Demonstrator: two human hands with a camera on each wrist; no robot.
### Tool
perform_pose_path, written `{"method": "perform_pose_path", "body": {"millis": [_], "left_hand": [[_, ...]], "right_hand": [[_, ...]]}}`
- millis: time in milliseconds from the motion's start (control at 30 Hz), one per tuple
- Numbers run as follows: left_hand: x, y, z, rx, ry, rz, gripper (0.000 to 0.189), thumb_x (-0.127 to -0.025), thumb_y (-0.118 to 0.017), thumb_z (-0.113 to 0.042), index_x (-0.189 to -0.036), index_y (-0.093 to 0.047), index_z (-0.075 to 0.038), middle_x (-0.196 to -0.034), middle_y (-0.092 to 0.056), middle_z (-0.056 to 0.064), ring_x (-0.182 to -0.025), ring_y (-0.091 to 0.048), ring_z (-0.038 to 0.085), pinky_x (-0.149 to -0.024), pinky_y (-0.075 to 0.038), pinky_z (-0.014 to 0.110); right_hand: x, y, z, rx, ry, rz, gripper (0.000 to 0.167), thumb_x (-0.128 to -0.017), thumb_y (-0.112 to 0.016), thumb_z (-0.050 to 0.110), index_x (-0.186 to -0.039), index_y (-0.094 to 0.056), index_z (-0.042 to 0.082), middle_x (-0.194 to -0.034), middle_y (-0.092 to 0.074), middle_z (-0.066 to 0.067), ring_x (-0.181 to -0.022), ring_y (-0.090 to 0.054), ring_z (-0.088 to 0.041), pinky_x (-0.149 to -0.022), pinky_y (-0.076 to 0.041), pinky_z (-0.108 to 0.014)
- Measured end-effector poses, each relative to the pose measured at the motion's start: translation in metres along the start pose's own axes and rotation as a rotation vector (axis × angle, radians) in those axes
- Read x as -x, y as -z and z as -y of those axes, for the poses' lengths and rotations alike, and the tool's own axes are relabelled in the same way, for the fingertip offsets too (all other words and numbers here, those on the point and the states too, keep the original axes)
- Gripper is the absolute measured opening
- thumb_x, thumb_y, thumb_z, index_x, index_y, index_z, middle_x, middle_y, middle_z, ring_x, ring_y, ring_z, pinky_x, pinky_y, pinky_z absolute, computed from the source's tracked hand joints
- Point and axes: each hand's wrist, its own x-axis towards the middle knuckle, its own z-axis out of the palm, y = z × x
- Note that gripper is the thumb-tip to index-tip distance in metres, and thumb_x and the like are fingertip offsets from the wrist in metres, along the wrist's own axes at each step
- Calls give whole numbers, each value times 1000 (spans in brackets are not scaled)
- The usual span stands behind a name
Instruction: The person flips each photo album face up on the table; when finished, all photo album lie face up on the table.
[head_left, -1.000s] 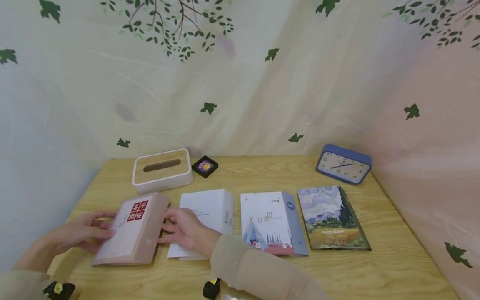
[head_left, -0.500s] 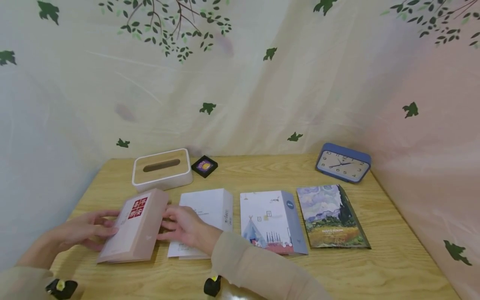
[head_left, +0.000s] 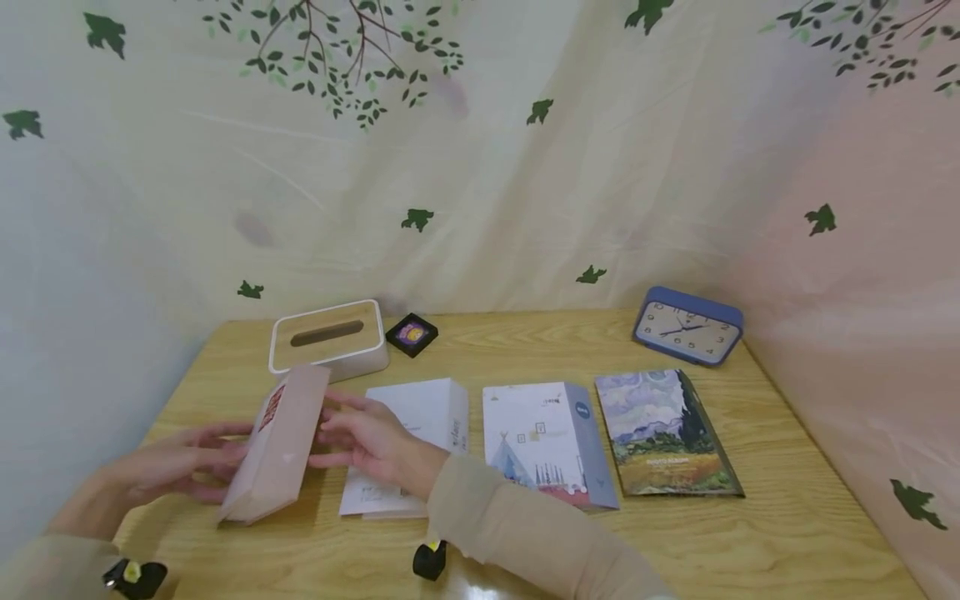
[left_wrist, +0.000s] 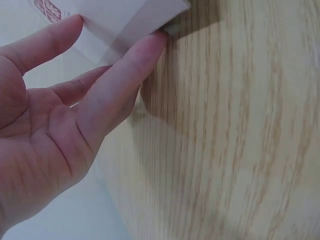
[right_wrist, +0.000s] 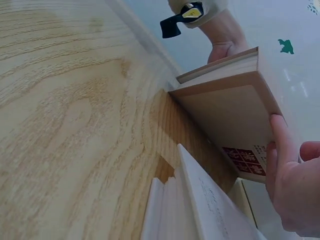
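Note:
A thick pink book (head_left: 281,450) with a red seal print stands tilted on the left of the table, its spine turned up toward the head camera. My left hand (head_left: 180,467) holds it at the left, thumb on the cover and other fingers at the lower edge in the left wrist view. My right hand (right_wrist: 305,187) touches the side facing right with straight fingers; in the head view their tips are partly hidden behind the spine. A white book (head_left: 416,417) lies flat beneath the right hand.
To the right lie a book with a tent drawing (head_left: 525,433) and a photo album with a painted landscape (head_left: 660,433). Behind stand a tissue box (head_left: 330,346), a small black square item (head_left: 412,334) and a blue clock (head_left: 688,325). A printed curtain (head_left: 487,167) backs the table.
The pink book has tipped up from lying nearly flat to a steep tilt, its cover turning toward the left. Both hands have moved slightly with it. The other books stay put.

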Motion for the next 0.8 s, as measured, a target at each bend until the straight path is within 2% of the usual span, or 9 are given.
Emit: {"method": "perform_pose_path", "body": {"millis": [67,200,367,533,700,800], "left_hand": [[-1,-1,1,20,3,2,68,-111,-41,-20,-153,0,14,-130,-61,12,-113,-63,32,-91,-56,53],[-4,-5,1,39,24,-13,70,-111,-41,-24,-153,0,15,-130,-61,13,-114,-63,34,-92,-55,54],[-7,-9,1,66,31,-3,70,-111,-41,-25,-154,-1,15,-130,-62,13,-115,-63,35,-93,-54,55],[-8,-8,6,80,30,6,73,-112,-38,-26,-150,7,18,-129,-63,11,-115,-63,28,-92,-55,55],[-9,-5,11,91,4,18,76,-113,-34,-25,-146,19,20,-126,-63,6,-112,-63,22,-90,-55,53],[-10,-6,13,109,-24,24,74,-113,-33,-24,-146,16,20,-125,-63,4,-111,-63,22,-89,-56,53]], "right_hand": [[0,-1,1,0,4,-1,50,-90,-59,-11,-135,-62,12,-118,-68,-9,-79,-64,-16,-85,-58,-54],[0,-4,3,11,6,9,47,-92,-63,-8,-134,-62,12,-119,-67,-9,-81,-64,-17,-84,-58,-54],[1,-6,5,19,11,18,47,-93,-63,-9,-135,-61,13,-118,-69,-11,-93,-70,-26,-85,-57,-55],[0,-13,3,18,20,43,53,-93,-63,-12,-140,-59,14,-124,-68,-14,-110,-67,-35,-83,-57,-55],[0,-20,0,37,34,54,56,-94,-64,-11,-142,-58,17,-136,-62,-15,-114,-65,-36,-81,-58,-55],[1,-24,1,55,37,44,56,-93,-66,-8,-141,-60,21,-137,-61,-14,-113,-65,-37,-80,-58,-55]]}}
